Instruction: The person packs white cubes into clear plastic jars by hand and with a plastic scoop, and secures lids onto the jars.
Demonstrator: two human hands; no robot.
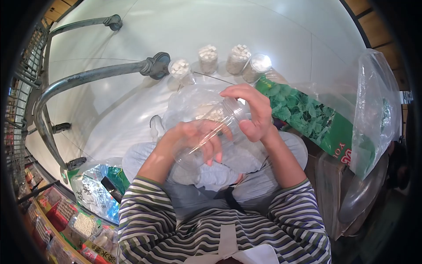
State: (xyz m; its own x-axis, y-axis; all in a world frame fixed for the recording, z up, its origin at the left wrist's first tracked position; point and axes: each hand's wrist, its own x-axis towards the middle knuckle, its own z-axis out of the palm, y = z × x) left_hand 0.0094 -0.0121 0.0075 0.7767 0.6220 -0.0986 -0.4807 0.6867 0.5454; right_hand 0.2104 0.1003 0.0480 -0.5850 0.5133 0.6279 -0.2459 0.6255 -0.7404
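Note:
A clear plastic jar [200,143] is held tilted over my lap, its round mouth toward the upper right. My right hand [255,110] curls around the mouth end, fingers over the top and thumb underneath. My left hand [198,134] is closed on the jar's body, its bent fingers partly showing through the clear wall. Just beyond the jar, a clear plastic bag [187,99] with whitish pieces [211,112] in it lies at my legs; the jar and hands hide part of it.
Several jars with pale pieces stand on the floor ahead, including one jar [208,58]. A green printed bag [303,110] lies at right. A metal frame on casters [88,79] stands at left, with a blue-white package [96,189] and a shelf of packaged goods [61,220] nearer me.

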